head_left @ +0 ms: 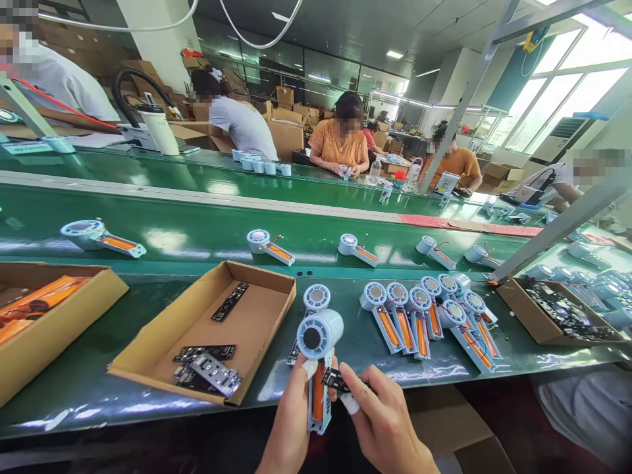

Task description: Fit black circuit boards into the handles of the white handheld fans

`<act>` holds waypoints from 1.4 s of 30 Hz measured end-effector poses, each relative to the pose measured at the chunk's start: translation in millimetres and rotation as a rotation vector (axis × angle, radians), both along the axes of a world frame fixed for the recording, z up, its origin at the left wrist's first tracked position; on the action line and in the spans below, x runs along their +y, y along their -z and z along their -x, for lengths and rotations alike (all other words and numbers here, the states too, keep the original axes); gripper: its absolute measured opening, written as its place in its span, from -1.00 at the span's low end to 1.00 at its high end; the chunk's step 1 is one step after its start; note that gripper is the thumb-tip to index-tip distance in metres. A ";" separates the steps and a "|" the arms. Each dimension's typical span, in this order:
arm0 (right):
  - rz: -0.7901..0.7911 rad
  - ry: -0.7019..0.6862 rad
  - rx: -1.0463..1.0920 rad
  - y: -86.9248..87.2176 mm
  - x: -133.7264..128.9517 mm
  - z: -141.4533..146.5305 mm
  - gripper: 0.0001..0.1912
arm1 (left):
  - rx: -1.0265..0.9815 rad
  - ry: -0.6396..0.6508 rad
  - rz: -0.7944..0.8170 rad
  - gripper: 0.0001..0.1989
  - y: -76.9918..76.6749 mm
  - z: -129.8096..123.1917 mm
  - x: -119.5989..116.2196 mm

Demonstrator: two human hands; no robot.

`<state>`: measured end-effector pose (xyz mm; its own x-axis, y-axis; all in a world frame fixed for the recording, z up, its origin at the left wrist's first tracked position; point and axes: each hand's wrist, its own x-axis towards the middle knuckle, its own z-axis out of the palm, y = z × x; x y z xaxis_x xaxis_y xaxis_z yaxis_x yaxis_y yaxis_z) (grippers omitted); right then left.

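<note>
By the near edge of the bench (353, 345), the left hand (290, 411) has its fingers wrapped round a blue gadget (330, 327), likely to keep it steady. The right hand (382, 409) pinches a small black board (334, 379) close beside it.

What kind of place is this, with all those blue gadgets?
Probably a factory where things get put together. Lots of matching blue gadgets lie along a long green table, a cardboard box holds black circuit boards, and people sit on the far side.
</note>
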<state>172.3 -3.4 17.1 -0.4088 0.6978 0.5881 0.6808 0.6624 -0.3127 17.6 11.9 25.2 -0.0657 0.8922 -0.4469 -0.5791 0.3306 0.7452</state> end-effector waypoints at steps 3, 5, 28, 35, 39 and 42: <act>0.048 -0.045 0.031 0.2 3.4 -3.2 -0.41 | -0.096 0.013 -0.031 -0.64 -1.5 0.8 -1.5; 0.074 -0.077 0.037 0.3 5.9 -5.5 -0.45 | -0.067 0.024 -0.058 -0.64 -1.1 1.7 -2.9; 0.026 -0.017 -0.005 -2.0 -3.5 -0.7 -0.44 | 0.184 -0.045 -0.020 -0.66 -1.7 -2.0 2.1; 0.164 -0.024 0.118 3.5 -9.9 7.6 -0.47 | -0.107 -0.076 0.003 -0.51 1.6 -8.0 -1.2; 0.146 -0.028 0.159 11.3 -13.3 11.4 -0.48 | 0.009 -0.075 -0.013 -0.55 6.9 -7.0 -2.3; 0.093 -0.009 0.134 12.7 -14.6 11.4 -0.48 | 0.055 -0.088 -0.016 -0.60 7.6 -6.4 -2.8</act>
<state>160.8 -17.9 4.4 -0.3376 0.7482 0.5711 0.6229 0.6325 -0.4604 24.0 9.1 17.7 -0.1678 0.8890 -0.4260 -0.5636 0.2680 0.7814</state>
